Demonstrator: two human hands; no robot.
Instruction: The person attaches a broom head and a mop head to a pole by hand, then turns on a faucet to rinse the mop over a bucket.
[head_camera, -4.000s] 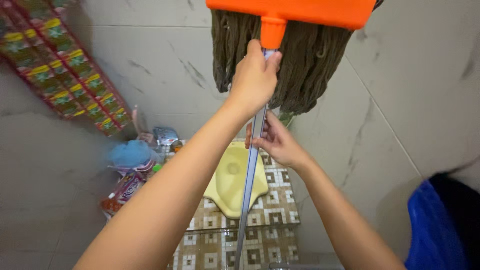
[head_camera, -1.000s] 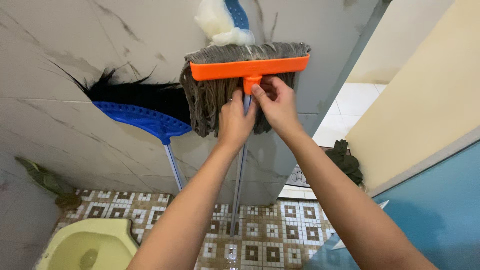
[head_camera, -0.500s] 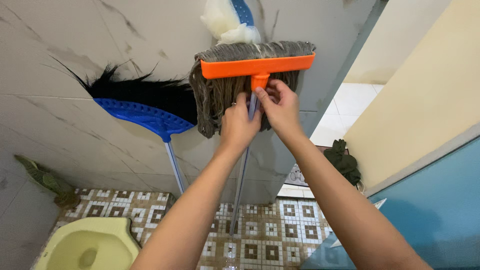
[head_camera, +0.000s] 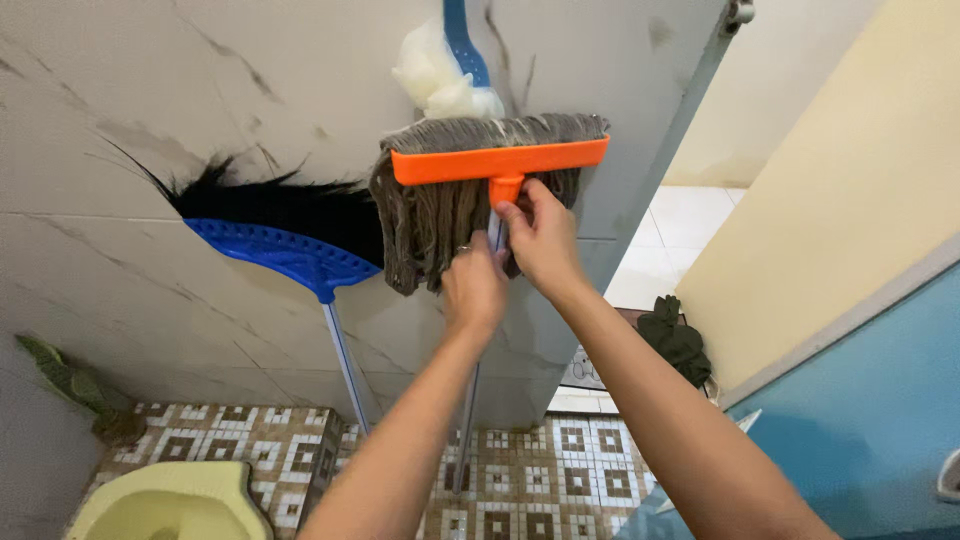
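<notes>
An upside-down mop stands against the grey marble wall, its orange head bar (head_camera: 500, 160) on top and brown strands (head_camera: 430, 225) hanging down over the silver handle (head_camera: 466, 420). My right hand (head_camera: 538, 240) pinches the handle just below the orange socket. My left hand (head_camera: 472, 288) is closed around the handle a little lower. Beside the mop on the left leans a blue broom (head_camera: 290, 250) with black bristles, also head up.
A white and blue mop (head_camera: 445, 75) hangs on the wall above. A pale yellow squat toilet (head_camera: 170, 505) sits at the bottom left on brown mosaic floor. A dark cloth (head_camera: 675, 340) lies by the doorway. A blue door (head_camera: 870, 430) is at the right.
The view turned from the toilet corner to the wall with the broom. Over the last second both hands slid slightly down the handle while the mop stayed upright against the wall.
</notes>
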